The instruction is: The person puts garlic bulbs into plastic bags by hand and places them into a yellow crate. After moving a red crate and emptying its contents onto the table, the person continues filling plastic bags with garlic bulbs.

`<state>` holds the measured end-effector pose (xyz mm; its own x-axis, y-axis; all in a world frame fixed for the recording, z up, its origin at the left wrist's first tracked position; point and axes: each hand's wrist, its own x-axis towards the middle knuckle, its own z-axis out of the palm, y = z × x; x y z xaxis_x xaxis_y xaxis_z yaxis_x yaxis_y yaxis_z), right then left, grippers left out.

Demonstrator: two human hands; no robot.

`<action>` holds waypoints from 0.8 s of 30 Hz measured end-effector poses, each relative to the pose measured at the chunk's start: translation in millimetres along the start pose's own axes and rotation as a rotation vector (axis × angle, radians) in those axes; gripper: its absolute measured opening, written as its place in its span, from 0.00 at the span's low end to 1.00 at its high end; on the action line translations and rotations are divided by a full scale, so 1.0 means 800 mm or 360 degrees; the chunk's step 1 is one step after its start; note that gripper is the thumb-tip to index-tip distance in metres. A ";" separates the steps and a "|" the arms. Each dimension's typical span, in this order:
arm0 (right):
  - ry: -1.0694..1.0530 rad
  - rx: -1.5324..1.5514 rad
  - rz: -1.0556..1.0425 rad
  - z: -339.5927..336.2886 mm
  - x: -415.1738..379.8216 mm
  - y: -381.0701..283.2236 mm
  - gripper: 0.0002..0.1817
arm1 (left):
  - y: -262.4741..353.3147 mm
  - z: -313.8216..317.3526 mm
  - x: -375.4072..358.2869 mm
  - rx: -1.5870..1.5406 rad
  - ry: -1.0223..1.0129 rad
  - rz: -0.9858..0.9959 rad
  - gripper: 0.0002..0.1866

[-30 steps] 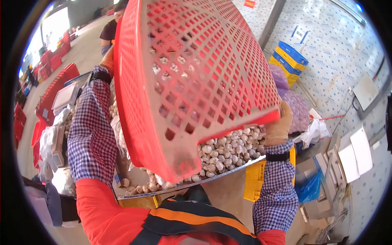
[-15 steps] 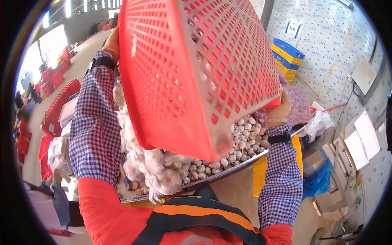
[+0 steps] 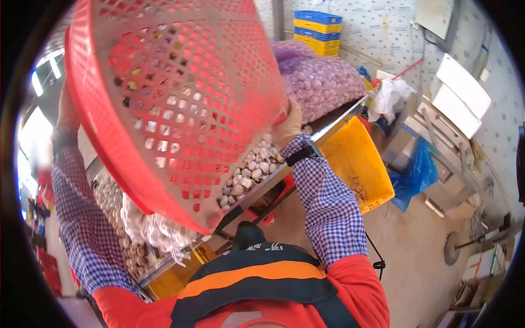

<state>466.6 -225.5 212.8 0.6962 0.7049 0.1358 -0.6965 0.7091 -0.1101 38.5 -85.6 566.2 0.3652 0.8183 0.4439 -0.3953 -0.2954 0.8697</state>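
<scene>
A large red plastic crate (image 3: 180, 104) with a lattice bottom is held up and tilted in front of me. My right hand (image 3: 288, 124), gloved, grips its right corner. At the crate's left edge is my left hand (image 3: 66, 109), dim and partly hidden, its fingers mostly behind the rim. Garlic bulbs (image 3: 251, 174) lie on the table under the crate, with more loose bulbs (image 3: 109, 197) to the left. Between them rest clear bags of peeled-looking garlic (image 3: 158, 224) near the front edge.
A purple net sack of garlic (image 3: 322, 82) lies at the table's far end. On the floor at right stands a yellow crate (image 3: 358, 164), near a blue bag (image 3: 415, 175) and a metal machine (image 3: 432, 136). Blue and yellow crates (image 3: 317, 33) are stacked behind.
My view has turned right. The red crate and both hands now appear farther left, and the crate is tilted differently. More of the yellow crate and net sack shows.
</scene>
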 end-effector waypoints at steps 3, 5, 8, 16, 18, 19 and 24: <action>-0.0065 -0.0238 0.0058 0.003 -0.057 -0.031 0.20 | 0.006 -0.006 -0.016 0.0331 -0.0100 0.0298 0.24; 0.0152 -0.0263 0.0262 0.029 -0.115 -0.059 0.20 | 0.005 0.004 -0.033 0.0155 -0.0212 0.0208 0.24; 0.0185 -0.0409 0.0274 -0.017 -0.137 -0.071 0.21 | 0.000 0.039 -0.084 -0.0075 -0.0324 -0.0075 0.22; 0.0410 -0.0265 0.0537 -0.122 -0.198 -0.076 0.20 | -0.042 0.054 -0.179 -0.0182 -0.0018 -0.0157 0.24; 0.0364 -0.0332 0.0512 -0.130 -0.198 -0.074 0.20 | -0.038 0.057 -0.204 -0.0137 0.0025 -0.0109 0.25; 0.0312 -0.0382 0.0465 -0.124 -0.203 -0.072 0.20 | -0.034 0.054 -0.212 -0.0132 0.0071 -0.0103 0.25; 0.0284 -0.0251 0.0715 -0.108 -0.205 -0.073 0.21 | -0.024 0.061 -0.208 -0.0197 -0.0111 -0.0132 0.23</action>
<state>407.8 -380.9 111.6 0.3627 0.9231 -0.1278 -0.9087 0.3198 -0.2685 26.4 -240.4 486.2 0.4570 0.7998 0.3892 -0.4604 -0.1617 0.8729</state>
